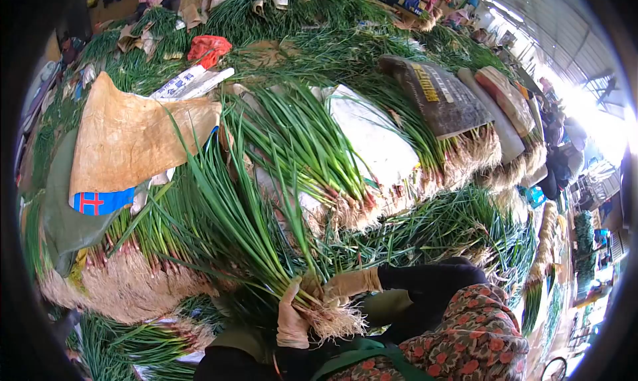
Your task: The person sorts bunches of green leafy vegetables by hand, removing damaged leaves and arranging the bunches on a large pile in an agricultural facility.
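Observation:
A bunch of green onions (pixel 249 231) slants up and left from my lap, its long leaves spread out and its pale roots (pixel 332 320) hanging toward me. My left hand (pixel 292 316), in a light glove, is closed around the lower stems from the left side. From the right, my gloved right hand (pixel 347 285) is closed on stems just above the roots; its fingertips are partly hidden among them. Just beyond my hands, another loose heap of green onions (pixel 319 155) lies with its roots pointing my way.
Brown sacking (pixel 143 135) covers a stacked row of onions at left. A white sack (pixel 372 138) and a dark printed sack (pixel 442 95) lie over bundles ahead. A red plastic bag (pixel 209 50) sits farther back. Other people are at the far edges.

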Motion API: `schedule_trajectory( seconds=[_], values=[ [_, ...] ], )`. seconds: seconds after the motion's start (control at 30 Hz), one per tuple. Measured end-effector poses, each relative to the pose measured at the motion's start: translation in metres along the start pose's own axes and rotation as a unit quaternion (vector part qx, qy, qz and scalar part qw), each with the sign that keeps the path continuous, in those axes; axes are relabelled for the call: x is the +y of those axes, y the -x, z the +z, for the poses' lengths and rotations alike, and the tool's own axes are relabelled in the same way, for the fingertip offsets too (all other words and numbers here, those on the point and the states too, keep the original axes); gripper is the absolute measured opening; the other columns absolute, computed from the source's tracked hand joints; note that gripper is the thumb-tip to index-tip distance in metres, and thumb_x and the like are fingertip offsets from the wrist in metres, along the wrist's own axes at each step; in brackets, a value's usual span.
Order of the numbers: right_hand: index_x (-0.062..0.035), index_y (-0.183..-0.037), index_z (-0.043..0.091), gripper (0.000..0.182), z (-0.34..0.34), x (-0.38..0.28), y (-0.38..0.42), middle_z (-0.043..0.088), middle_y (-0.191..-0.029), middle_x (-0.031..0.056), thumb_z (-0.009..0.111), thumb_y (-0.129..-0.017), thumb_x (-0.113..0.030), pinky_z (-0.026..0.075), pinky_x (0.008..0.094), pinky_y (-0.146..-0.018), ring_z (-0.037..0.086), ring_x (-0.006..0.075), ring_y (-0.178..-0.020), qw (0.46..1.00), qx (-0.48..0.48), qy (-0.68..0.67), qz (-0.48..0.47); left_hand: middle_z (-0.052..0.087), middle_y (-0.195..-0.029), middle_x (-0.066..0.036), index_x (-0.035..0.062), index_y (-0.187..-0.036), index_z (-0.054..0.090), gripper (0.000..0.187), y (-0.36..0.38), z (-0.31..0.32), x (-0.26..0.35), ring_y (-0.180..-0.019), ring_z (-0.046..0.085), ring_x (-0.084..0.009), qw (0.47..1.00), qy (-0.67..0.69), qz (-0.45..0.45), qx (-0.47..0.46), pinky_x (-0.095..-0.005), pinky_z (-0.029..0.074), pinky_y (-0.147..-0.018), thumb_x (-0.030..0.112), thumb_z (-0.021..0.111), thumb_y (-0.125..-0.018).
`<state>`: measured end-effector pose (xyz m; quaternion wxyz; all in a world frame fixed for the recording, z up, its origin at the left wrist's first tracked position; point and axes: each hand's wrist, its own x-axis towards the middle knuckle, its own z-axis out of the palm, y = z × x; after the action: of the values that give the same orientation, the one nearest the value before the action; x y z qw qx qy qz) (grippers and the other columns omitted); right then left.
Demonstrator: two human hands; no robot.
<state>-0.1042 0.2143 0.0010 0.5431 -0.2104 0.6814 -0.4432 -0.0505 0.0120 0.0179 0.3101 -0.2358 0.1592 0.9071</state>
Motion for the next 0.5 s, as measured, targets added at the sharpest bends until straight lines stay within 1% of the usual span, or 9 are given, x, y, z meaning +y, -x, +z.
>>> schedule_trajectory(
  seconds=[0.03, 0.13, 0.2, 0.27, 0.33, 0.37, 0.43, 0.47, 0.5],
  values=[
    [-0.002, -0.105, 0.059, 0.03, 0.006, -0.015, 0.009, 0.062, -0.088, 0.0117, 0.06, -0.08, -0.018, 0.049, 0.0326, -0.066, 0.058, 0.0193, -0.076, 0.996, -0.007, -0.057, 0.07, 0.062, -0.101, -0.016, -0.0014, -0.117, 0.053, 0.042, -0.005, -0.005, -0.005, -0.079, 0.064, -0.0277, 1.0, 0.002, 0.003, -0.002, -0.041, 0.054, -0.073, 0.027, 0.055, -0.086],
    [-0.0031, -0.107, 0.06, 0.031, 0.013, 0.01, 0.0, 0.062, -0.084, 0.0097, 0.056, -0.084, -0.024, 0.05, 0.0324, -0.061, 0.059, 0.0198, -0.069, 0.998, 0.025, -0.039, 0.037, 0.063, -0.098, -0.014, -0.0025, -0.111, 0.057, 0.036, 0.007, 0.017, -0.012, -0.081, 0.062, -0.0263, 0.999, -0.017, 0.033, 0.013, -0.0399, 0.053, -0.073, 0.025, 0.054, -0.088],
    [-0.0028, -0.108, 0.059, 0.037, 0.018, 0.02, -0.002, 0.063, -0.086, 0.0093, 0.053, -0.087, -0.032, 0.05, 0.0322, -0.062, 0.06, 0.0212, -0.069, 0.996, 0.046, 0.076, -0.022, 0.063, -0.096, -0.013, -0.004, -0.107, 0.059, 0.032, 0.013, 0.018, -0.014, -0.083, 0.061, -0.0252, 0.998, -0.027, 0.032, 0.037, -0.0382, 0.052, -0.075, 0.021, 0.053, -0.089],
    [-0.0026, -0.112, 0.057, 0.049, 0.026, -0.028, 0.013, 0.065, -0.095, 0.0137, 0.058, -0.084, -0.043, 0.051, 0.033, -0.07, 0.063, 0.0242, -0.079, 0.987, 0.078, 0.033, 0.134, 0.063, -0.098, -0.012, -0.0023, -0.104, 0.06, 0.03, 0.016, 0.012, -0.018, -0.085, 0.061, -0.0241, 0.997, -0.052, 0.046, 0.046, -0.0385, 0.051, -0.076, 0.022, 0.055, -0.088],
    [-0.0012, -0.114, 0.056, 0.055, 0.014, -0.002, -0.002, 0.065, -0.097, 0.0166, 0.06, -0.082, -0.045, 0.051, 0.0345, -0.074, 0.064, 0.026, -0.083, 0.958, 0.23, 0.169, 0.027, 0.064, -0.095, -0.012, -0.001, -0.099, 0.062, 0.026, 0.01, -0.009, -0.021, -0.084, 0.061, -0.0219, 0.991, -0.096, 0.06, 0.075, -0.0374, 0.051, -0.075, 0.022, 0.057, -0.087],
    [-0.0005, -0.115, 0.055, 0.057, 0.011, 0.006, -0.007, 0.065, -0.098, 0.0181, 0.061, -0.081, -0.046, 0.051, 0.0352, -0.076, 0.064, 0.0269, -0.085, 0.924, 0.302, 0.234, -0.027, 0.065, -0.092, -0.011, -0.0014, -0.097, 0.062, 0.025, 0.012, -0.008, -0.022, -0.082, 0.062, -0.0214, 0.991, -0.095, 0.072, 0.063, -0.0362, 0.051, -0.073, 0.021, 0.056, -0.088],
    [0.0, -0.113, 0.056, 0.053, 0.015, -0.019, -0.013, 0.064, -0.097, 0.019, 0.056, -0.086, -0.046, 0.049, 0.0371, -0.078, 0.063, 0.0272, -0.089, 0.934, 0.343, 0.103, -0.025, 0.065, -0.087, -0.01, -0.0022, -0.094, 0.063, 0.024, 0.014, 0.0, -0.024, -0.077, 0.063, -0.0203, 0.99, -0.093, 0.095, 0.037, -0.0338, 0.051, -0.069, 0.02, 0.055, -0.089],
    [0.0002, -0.112, 0.056, 0.052, 0.018, -0.032, -0.018, 0.063, -0.096, 0.0194, 0.054, -0.088, -0.045, 0.049, 0.0381, -0.079, 0.062, 0.0274, -0.091, 0.932, 0.36, 0.036, -0.024, 0.066, -0.083, -0.009, -0.0011, -0.091, 0.063, 0.023, 0.015, 0.0, -0.025, -0.071, 0.063, -0.0194, 0.986, -0.123, 0.106, 0.033, -0.0325, 0.051, -0.064, 0.02, 0.056, -0.088],
    [-0.0011, -0.113, 0.056, 0.049, 0.021, -0.037, -0.024, 0.063, -0.099, 0.0195, 0.054, -0.088, -0.043, 0.049, 0.038, -0.079, 0.062, 0.0266, -0.094, 0.933, 0.346, 0.095, 0.029, 0.065, -0.08, -0.009, -0.001, -0.089, 0.064, 0.022, 0.013, -0.003, -0.027, -0.066, 0.063, -0.019, 0.983, -0.14, 0.115, 0.038, -0.0316, 0.051, -0.06, 0.02, 0.057, -0.088]
  ],
)
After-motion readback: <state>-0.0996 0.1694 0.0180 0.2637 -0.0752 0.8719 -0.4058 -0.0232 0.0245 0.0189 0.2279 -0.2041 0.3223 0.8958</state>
